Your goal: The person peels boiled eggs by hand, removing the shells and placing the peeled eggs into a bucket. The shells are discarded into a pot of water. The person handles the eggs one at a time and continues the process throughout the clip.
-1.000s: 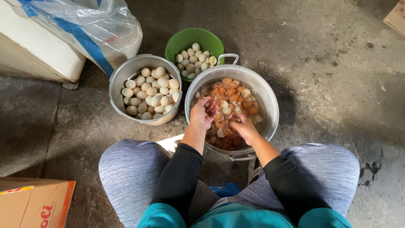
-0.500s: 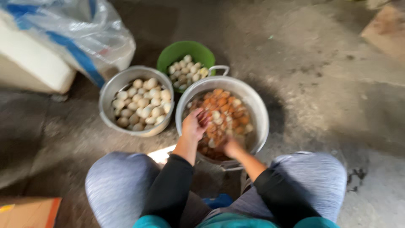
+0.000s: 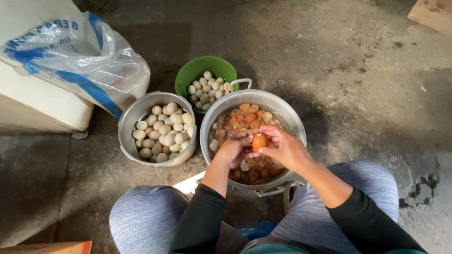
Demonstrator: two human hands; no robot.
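1. Left hand (image 3: 231, 151): I see it curled over the large metal pot (image 3: 287, 120), fingertips pressed to the brown egg (image 3: 259, 141); closed around the egg's near side.
2. Right hand (image 3: 286, 148): fingers wrapped on the same egg from the other side, thumb on top. Both hands grip it together, above the pot's middle.
3. Brown egg: held just above the pot's contents, not resting on them. I cannot tell whether its shell is cracked yet.
4. Large metal pot: between the knees, holding brown eggs mixed with pale ones and shell bits.
5. Smaller metal pot (image 3: 128, 123): to the left, just beside the large one, heaped with pale peeled eggs (image 3: 164, 132).
6. Green bucket (image 3: 202, 66): behind both pots, partly filled with pale eggs.
7. Plastic sack (image 3: 80, 70): on a white box at far left, well apart from the hands.
8. Risks, in my judgement: too hard a pinch could tear the egg; a wet shell could let it slip back into the pot; shell fragments could ride along into the peeled heap.
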